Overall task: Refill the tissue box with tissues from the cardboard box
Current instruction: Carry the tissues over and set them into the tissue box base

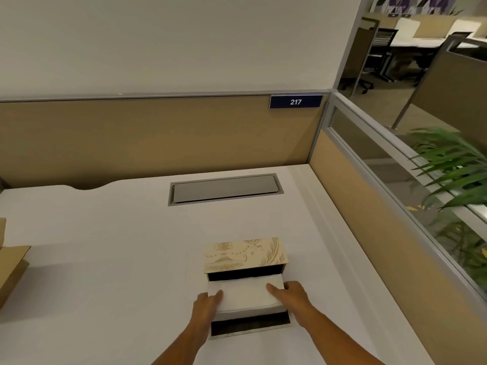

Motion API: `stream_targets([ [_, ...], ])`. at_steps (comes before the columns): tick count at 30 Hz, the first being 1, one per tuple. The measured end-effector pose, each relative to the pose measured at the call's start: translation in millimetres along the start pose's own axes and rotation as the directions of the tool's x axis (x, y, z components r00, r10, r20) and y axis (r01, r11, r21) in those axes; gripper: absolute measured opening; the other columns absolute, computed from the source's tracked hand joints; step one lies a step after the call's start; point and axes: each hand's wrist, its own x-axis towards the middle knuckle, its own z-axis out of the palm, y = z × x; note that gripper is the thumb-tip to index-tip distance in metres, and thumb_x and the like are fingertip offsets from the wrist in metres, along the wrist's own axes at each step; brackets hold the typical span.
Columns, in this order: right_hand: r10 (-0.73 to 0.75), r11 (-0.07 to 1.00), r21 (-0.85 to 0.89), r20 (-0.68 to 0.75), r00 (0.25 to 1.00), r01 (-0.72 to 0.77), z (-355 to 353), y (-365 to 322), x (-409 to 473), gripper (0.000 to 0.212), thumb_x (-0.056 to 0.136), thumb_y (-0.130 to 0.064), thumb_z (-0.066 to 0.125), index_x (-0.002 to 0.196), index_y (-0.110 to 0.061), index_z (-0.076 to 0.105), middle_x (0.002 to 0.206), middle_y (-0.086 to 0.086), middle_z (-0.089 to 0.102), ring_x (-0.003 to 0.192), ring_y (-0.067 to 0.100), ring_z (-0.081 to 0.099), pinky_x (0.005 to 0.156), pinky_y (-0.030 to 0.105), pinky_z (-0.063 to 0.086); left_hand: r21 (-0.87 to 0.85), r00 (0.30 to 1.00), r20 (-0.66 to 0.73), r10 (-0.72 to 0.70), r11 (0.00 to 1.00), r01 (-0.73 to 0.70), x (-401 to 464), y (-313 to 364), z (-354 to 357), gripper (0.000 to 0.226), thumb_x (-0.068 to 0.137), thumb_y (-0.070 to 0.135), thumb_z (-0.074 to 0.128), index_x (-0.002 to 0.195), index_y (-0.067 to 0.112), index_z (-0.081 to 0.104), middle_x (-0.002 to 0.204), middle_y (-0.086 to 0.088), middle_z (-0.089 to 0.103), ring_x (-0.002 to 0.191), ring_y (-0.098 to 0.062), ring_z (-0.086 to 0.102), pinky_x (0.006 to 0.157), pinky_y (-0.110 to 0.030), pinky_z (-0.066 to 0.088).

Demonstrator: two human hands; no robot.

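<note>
Both hands are on the tissues (246,295) now: left hand (207,302) grips one end of the stack, right hand (288,292) the other, holding it over the open tissue box (250,326). The patterned lid (243,252) stands up just beyond the fingers. Looks like the refill is nearly done; seating the stack and closing the lid remain. The cardboard box (11,270) sits well off to the left. White desk (105,259), tan partition (158,138), cable hatch (225,189), plant (453,167) far right.

Cardboard box (11,270) cut off by left edge; tissue box (245,255) interior dark; both forearms cropped at bottom.
</note>
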Motion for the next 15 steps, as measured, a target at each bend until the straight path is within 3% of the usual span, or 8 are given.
stream_targets([
  [3,-0.015,1.0,-0.02,-0.087,0.996,0.014,3.6,2.6,-1.4,0.06,0.079,-0.051,0.079,0.117,-0.006,0.064,0.116,0.01,0.068,0.1,0.021,0.064,0.076,0.028,0.055,0.097,0.988,-0.133,0.074,0.993,-0.061,-2.9,0.4,1.9,0.031,0.09,0.032,0.068,0.093,0.002,0.06,0.091,-0.011,0.063,0.083,-0.023,0.059,0.073,-0.033,0.047],
  [5,-0.035,0.999,-0.014,-0.1,0.994,0.034,4.5,3.2,-3.5,0.047,0.078,-0.05,0.079,0.1,-0.011,0.067,0.103,0.008,0.071,0.088,0.017,0.065,0.065,0.024,0.052,0.149,0.968,-0.224,0.113,0.985,-0.081,-5.3,1.4,2.7,0.039,0.087,0.032,0.07,0.067,0.006,0.05,0.066,-0.007,0.049,0.063,-0.018,0.049,0.057,-0.027,0.037],
  [6,-0.038,0.999,-0.007,-0.099,0.994,0.037,4.5,3.0,-4.1,0.044,0.079,-0.05,0.079,0.098,-0.012,0.067,0.1,0.007,0.071,0.087,0.016,0.064,0.063,0.023,0.051,0.161,0.963,-0.239,0.125,0.983,-0.088,-7.1,2.2,3.8,0.041,0.088,0.031,0.07,0.063,0.007,0.047,0.063,-0.006,0.045,0.06,-0.017,0.047,0.054,-0.026,0.035],
  [8,-0.037,0.999,0.012,-0.092,0.995,0.038,3.4,2.9,-5.1,0.042,0.08,-0.048,0.079,0.098,-0.012,0.067,0.096,0.004,0.07,0.087,0.016,0.064,0.061,0.022,0.05,0.19,0.963,-0.236,0.132,0.978,-0.087,-12.0,5.0,6.1,0.038,0.089,0.03,0.069,0.066,0.006,0.051,0.065,-0.008,0.048,0.064,-0.018,0.051,0.059,-0.03,0.043],
  [11,-0.046,0.998,0.041,-0.097,0.994,0.05,-0.1,3.2,-5.4,0.037,0.082,-0.044,0.079,0.098,-0.013,0.069,0.094,0.003,0.07,0.086,0.015,0.064,0.06,0.022,0.05,0.214,0.97,-0.202,0.132,0.973,-0.088,-14.9,8.4,5.9,0.035,0.09,0.03,0.067,0.082,-0.003,0.063,0.08,-0.021,0.062,0.081,-0.028,0.062,0.08,-0.04,0.054],
  [15,-0.034,0.998,0.046,-0.087,0.996,0.039,-1.3,3.3,-4.2,0.038,0.083,-0.043,0.077,0.101,-0.011,0.068,0.096,0.004,0.069,0.088,0.016,0.064,0.061,0.022,0.05,0.219,0.974,-0.176,0.146,0.97,-0.106,-13.8,8.9,5.0,0.033,0.091,0.03,0.066,0.077,0.002,0.058,0.074,-0.01,0.056,0.077,-0.023,0.058,0.066,-0.031,0.046],
])
